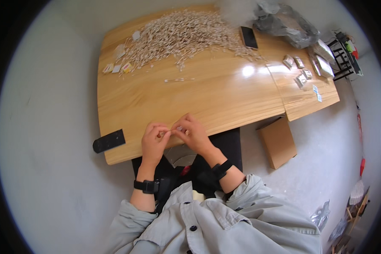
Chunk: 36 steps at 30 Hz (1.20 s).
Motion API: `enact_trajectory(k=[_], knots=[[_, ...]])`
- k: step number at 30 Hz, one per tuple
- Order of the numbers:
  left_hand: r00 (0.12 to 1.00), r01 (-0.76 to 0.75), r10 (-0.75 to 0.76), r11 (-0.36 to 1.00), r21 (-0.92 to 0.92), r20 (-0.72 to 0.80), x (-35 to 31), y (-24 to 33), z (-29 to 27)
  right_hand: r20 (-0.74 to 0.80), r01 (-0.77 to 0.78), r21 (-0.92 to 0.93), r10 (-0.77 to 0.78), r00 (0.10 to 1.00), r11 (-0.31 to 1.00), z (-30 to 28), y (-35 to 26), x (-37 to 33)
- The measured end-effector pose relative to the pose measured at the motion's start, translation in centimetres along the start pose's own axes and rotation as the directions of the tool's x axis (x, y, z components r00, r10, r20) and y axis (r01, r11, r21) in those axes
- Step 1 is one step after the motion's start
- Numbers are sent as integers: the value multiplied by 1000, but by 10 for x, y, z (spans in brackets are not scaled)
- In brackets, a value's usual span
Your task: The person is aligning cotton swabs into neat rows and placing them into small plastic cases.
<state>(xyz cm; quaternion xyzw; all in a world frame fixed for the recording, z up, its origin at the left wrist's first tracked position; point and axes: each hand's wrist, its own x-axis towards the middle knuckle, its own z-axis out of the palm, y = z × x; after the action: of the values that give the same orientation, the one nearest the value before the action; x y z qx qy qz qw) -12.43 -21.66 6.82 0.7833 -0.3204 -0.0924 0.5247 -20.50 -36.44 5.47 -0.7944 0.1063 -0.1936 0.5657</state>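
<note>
My left hand [155,139] and my right hand [192,132] meet just above the near edge of the wooden table [224,93]. Thumb and fingers of both are pinched together, tip to tip. Something small and whitish shows by the right fingers, too little of it to name. Beyond my hands, a few loose cotton swabs [180,79] lie by themselves on the tabletop. A large heap of cotton swabs [182,36] spreads across the far side.
Small cards [116,68] lie by the heap's left end, a black phone [248,37] by its right. A black device [109,141] overhangs the left edge. Small packs [301,79] and grey plastic bags [288,25] sit at right. Below stands a cardboard box [277,142].
</note>
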Motion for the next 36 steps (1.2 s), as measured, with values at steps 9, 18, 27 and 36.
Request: enact_trajectory(k=[9, 18, 27, 36], knots=[[991, -104, 111, 990, 95, -70, -5, 4, -12, -18, 50, 49, -49, 999, 998, 1, -25, 2], [978, 181, -197, 964, -197, -68, -10, -15, 11, -86, 46, 19, -44, 995, 999, 11, 10, -3], [988, 154, -157, 973, -173, -6, -10, -32, 8, -44, 19, 48, -17, 999, 999, 12, 15, -2], [986, 115, -125, 989, -93, -110, -9, 2, 13, -92, -227, -58, 221, 971, 972, 26, 28, 10]])
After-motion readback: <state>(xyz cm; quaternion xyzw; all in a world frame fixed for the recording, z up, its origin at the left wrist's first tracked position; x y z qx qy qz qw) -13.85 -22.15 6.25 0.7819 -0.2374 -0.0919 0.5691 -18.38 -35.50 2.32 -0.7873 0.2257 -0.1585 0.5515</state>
